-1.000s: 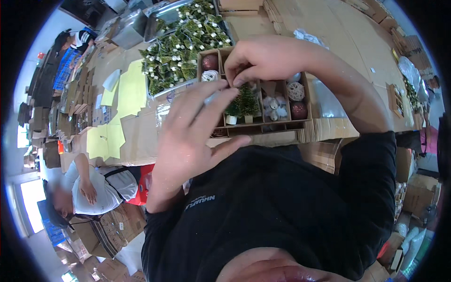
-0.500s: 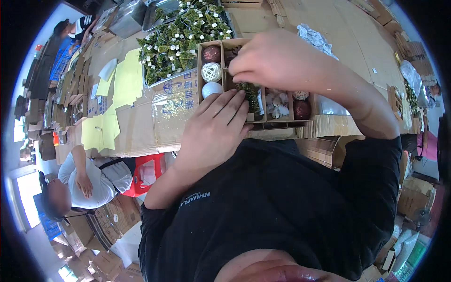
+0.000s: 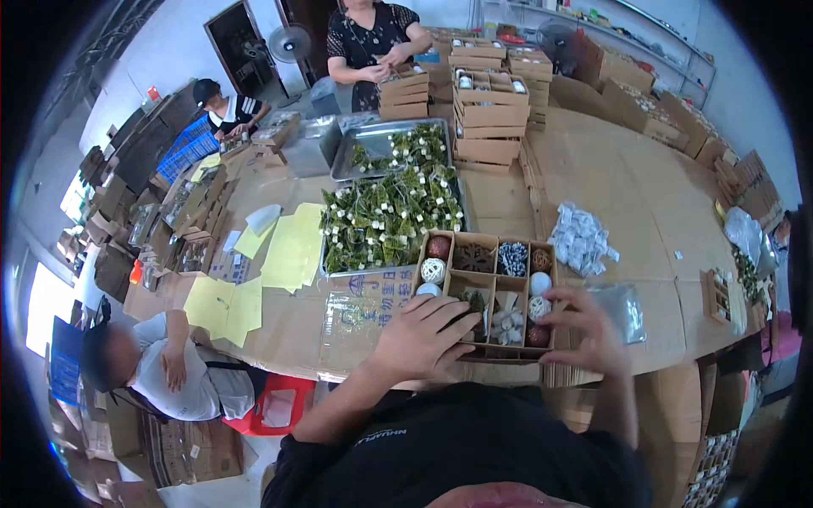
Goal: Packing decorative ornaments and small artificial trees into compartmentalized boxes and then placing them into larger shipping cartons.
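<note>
Moved: both hands dropped to the box's near edge.
Left hand (image 3: 421,337): flat, released, on box (image 3: 487,292).
Right hand (image 3: 590,332): released, fingers spread at near right corner.

A cardboard-covered table (image 3: 644,195) fills the workshop; a fan (image 3: 290,41) stands by the dark doorway (image 3: 229,38); shelves (image 3: 644,34) line the pale wall.
</note>
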`<state>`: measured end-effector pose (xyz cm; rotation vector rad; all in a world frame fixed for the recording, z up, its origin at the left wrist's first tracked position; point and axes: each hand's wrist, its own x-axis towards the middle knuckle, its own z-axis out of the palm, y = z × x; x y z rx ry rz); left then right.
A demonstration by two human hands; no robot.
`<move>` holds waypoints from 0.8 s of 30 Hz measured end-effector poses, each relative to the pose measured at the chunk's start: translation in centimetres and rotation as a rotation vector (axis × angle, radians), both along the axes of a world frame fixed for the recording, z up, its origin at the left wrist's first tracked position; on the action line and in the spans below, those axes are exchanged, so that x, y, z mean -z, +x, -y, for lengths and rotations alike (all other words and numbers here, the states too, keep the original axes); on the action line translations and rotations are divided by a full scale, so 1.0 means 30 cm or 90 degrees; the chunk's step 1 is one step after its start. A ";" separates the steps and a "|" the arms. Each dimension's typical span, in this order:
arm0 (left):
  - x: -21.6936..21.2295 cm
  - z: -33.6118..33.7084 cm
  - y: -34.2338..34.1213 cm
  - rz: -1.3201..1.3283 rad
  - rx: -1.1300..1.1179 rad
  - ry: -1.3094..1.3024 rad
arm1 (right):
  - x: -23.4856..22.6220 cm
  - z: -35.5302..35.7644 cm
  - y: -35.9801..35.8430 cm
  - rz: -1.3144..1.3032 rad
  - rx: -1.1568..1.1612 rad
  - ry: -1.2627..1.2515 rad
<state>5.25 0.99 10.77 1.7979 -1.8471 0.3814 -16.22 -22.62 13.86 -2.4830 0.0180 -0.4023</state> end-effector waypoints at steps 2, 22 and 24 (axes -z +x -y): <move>-0.017 0.004 0.021 0.007 0.053 0.025 | 0.069 -0.073 -0.011 0.074 0.077 0.031; -0.014 -0.005 0.028 0.005 0.018 0.041 | 0.100 -0.120 0.032 0.148 0.093 0.052; -0.018 -0.001 0.023 -0.001 0.007 0.054 | 0.106 -0.118 0.037 0.176 0.091 0.050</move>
